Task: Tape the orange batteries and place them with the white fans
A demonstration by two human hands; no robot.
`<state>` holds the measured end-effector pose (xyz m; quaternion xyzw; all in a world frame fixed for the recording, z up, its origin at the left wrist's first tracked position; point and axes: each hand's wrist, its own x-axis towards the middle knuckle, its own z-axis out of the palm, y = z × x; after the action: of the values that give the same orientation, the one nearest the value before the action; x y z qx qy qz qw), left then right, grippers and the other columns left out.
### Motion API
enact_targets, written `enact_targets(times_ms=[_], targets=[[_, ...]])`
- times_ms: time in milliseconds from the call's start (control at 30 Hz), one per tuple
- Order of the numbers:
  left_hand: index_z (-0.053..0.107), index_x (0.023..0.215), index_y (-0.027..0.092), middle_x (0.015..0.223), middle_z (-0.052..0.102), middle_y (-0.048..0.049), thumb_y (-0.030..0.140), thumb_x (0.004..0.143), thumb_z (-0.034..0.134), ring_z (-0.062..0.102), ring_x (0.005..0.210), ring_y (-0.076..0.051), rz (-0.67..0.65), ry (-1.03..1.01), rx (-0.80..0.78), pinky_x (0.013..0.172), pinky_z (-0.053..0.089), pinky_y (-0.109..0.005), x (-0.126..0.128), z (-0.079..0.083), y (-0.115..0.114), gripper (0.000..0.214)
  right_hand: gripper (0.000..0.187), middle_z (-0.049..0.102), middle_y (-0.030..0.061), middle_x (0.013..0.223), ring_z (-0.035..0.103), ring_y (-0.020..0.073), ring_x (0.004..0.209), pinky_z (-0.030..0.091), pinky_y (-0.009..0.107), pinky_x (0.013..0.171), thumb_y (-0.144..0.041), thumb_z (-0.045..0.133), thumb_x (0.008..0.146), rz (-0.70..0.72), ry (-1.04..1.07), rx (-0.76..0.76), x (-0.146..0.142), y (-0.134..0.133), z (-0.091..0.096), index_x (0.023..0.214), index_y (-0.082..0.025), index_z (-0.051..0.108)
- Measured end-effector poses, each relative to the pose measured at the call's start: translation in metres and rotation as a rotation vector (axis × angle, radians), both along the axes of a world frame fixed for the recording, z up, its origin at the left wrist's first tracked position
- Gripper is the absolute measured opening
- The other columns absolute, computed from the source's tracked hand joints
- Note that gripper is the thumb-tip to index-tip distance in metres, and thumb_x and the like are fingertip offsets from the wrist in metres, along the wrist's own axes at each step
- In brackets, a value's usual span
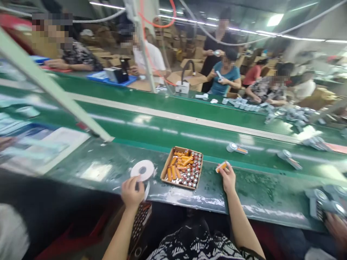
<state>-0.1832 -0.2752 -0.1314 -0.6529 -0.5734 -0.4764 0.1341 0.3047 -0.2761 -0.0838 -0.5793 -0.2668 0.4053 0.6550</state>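
My right hand (228,178) is closed around an orange-and-white battery (222,167), held above the green bench to the right of the box. My left hand (132,191) is curled at the near edge of a flat white roll of tape (149,169), fingertips by its rim. What its fingers pinch, if anything, is too small to make out. A loose white strip (146,191) hangs beside that hand over the bench edge. Between my hands sits a shallow cardboard box (162,177) of batteries (187,159), some lying on their sides, others standing on end.
Beyond the bench runs a green conveyor belt (168,135) carrying grey handheld devices (236,148). A slanted pale post (67,97) stands at left. More devices (325,202) and a co-worker's hand (336,224) are at far right. Several people work across the belt. More batteries (139,220) sit below the bench.
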Motion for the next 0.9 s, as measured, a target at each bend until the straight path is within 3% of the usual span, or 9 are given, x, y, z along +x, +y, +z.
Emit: enact_targets(times_ms=[100,200,267,367,467,567,633,733,900], targets=[[0.075,0.107,0.019,0.1,0.076,-0.0114,0.018,0.094,0.064,0.07,0.089,-0.031,-0.007,0.055,0.081,0.087,0.051,-0.045,-0.01,-0.015,0.005,0.017,0.089,0.083,0.0112,0.103,0.079,0.0306,0.095,0.063,0.049,0.094,-0.057,0.101,0.06,-0.025,-0.02,0.016,-0.001,-0.001,-0.002,0.133,-0.017,0.069],[0.075,0.108,0.019,0.1,0.077,-0.0112,0.017,0.092,0.065,0.071,0.09,-0.031,-0.021,0.082,0.086,0.087,0.052,-0.045,-0.019,-0.03,0.009,0.02,0.066,0.08,0.0104,0.111,0.076,0.0276,0.099,0.064,0.048,0.094,-0.056,0.091,0.083,-0.057,-0.054,0.019,0.001,-0.009,-0.004,0.131,-0.017,0.07],[0.075,0.109,0.019,0.1,0.077,-0.0113,0.016,0.091,0.065,0.072,0.089,-0.031,-0.02,0.096,0.088,0.087,0.052,-0.045,-0.021,-0.033,0.011,0.02,0.048,0.075,0.0102,0.123,0.074,0.0261,0.106,0.064,0.046,0.095,-0.051,0.078,0.1,-0.084,-0.082,0.011,0.004,-0.017,-0.002,0.131,-0.016,0.07],[0.074,0.109,0.019,0.101,0.077,-0.0111,0.016,0.092,0.064,0.072,0.089,-0.031,-0.002,0.098,0.096,0.087,0.053,-0.045,-0.016,-0.028,0.012,0.02,0.04,0.07,0.0098,0.132,0.072,0.0272,0.113,0.064,0.047,0.096,-0.046,0.071,0.107,-0.089,-0.111,-0.008,0.008,-0.024,0.004,0.133,-0.016,0.069],[0.074,0.107,0.019,0.099,0.076,-0.0116,0.017,0.094,0.061,0.07,0.09,-0.031,-0.006,0.037,0.049,0.086,0.053,-0.045,-0.005,-0.017,0.009,0.019,0.048,0.074,0.01,0.125,0.074,0.0265,0.108,0.064,0.046,0.097,-0.051,0.077,0.101,-0.019,-0.117,-0.02,0.01,-0.018,0.005,0.133,-0.015,0.069],[0.074,0.105,0.02,0.101,0.076,-0.0116,0.017,0.097,0.057,0.07,0.094,-0.03,0.011,-0.009,-0.009,0.088,0.055,-0.044,0.004,-0.009,0.009,0.02,0.082,0.081,0.0089,0.109,0.078,0.0269,0.102,0.063,0.045,0.099,-0.058,0.095,0.075,0.001,-0.075,-0.017,0.011,-0.004,-0.004,0.138,-0.015,0.065],[0.074,0.107,0.021,0.104,0.076,-0.0111,0.017,0.099,0.055,0.07,0.098,-0.03,0.052,-0.002,-0.023,0.09,0.056,-0.044,0.007,-0.007,0.01,0.021,0.094,0.083,0.0085,0.105,0.079,0.0279,0.1,0.064,0.044,0.098,-0.056,0.1,0.062,-0.018,-0.05,-0.013,0.014,0.004,-0.014,0.139,-0.015,0.064],[0.073,0.108,0.022,0.105,0.075,-0.0108,0.017,0.1,0.054,0.069,0.099,-0.029,0.082,-0.017,-0.033,0.089,0.057,-0.043,0.008,-0.007,0.009,0.021,0.09,0.083,0.0091,0.105,0.08,0.0279,0.102,0.066,0.041,0.096,-0.053,0.101,0.063,0.002,-0.058,0.004,0.019,0.008,-0.022,0.137,-0.016,0.065],[0.065,0.097,0.022,0.098,0.073,-0.0101,0.019,0.102,0.053,0.068,0.093,-0.027,0.069,-0.074,-0.028,0.083,0.057,-0.04,0.01,-0.008,0.005,0.013,0.085,0.083,0.0084,0.104,0.08,0.027,0.102,0.068,0.038,0.094,-0.051,0.103,0.062,0.008,-0.031,0.005,0.021,0.007,-0.02,0.131,-0.018,0.068]])
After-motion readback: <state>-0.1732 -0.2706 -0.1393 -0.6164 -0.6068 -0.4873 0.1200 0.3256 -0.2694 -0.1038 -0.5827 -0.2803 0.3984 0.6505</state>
